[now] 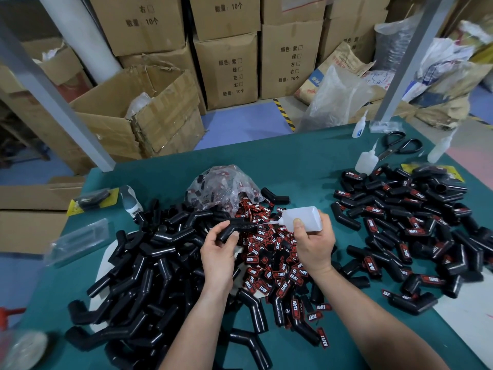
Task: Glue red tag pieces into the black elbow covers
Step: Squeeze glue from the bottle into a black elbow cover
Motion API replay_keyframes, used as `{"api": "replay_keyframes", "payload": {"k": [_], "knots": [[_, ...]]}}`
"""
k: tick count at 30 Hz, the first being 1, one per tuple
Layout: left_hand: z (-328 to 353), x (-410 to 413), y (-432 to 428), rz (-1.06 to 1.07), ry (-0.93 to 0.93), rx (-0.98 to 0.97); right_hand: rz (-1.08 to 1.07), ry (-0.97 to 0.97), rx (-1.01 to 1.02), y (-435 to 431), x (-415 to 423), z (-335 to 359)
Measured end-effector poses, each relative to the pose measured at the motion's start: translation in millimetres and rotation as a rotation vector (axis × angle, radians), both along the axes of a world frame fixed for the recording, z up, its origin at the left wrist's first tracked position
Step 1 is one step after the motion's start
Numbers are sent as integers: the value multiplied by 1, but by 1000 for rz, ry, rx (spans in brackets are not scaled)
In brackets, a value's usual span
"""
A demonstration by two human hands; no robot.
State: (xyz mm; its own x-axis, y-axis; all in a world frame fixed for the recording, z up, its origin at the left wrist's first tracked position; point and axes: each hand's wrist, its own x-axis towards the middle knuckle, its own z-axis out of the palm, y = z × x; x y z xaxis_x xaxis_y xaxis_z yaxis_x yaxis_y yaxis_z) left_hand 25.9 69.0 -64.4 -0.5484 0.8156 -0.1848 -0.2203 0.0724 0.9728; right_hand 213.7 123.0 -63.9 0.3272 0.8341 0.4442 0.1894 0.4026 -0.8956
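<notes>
Currently the black, bent, rubbery elbow cover [230, 231] is held above the middle of the tabletop by the left hand [217, 252], whose fingers and thumb curl round its lower leg. The right hand [316, 244] wraps the translucent white plastic squeeze bottle [302, 218], tipped sideways so its thin nozzle reaches the cover's upper leg; whether the tip touches is too fine to tell.

This looks like the gluing step, before a tag goes on. To do it well, I judge, squeeze lightly and lay a thin line only where the tag will sit. Keep the cover level so glue does not run, and lift the nozzle off cleanly.

Just below lies the heap of red-and-black printed tag pieces [272, 265], near enough for the next pick. Untagged black covers [149, 265] are piled to the left and tagged covers [416, 225] spread to the right, all on the green tabletop [306, 166].
</notes>
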Motion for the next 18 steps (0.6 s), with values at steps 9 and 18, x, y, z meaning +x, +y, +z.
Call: {"api": "replay_keyframes", "payload": {"k": [9, 18], "knots": [[2, 0, 0, -14, 10, -13, -6, -17, -2, 0, -1, 3], [4, 1, -2, -21, -10, -34, 29, -32, -1, -2, -1, 5]]}}
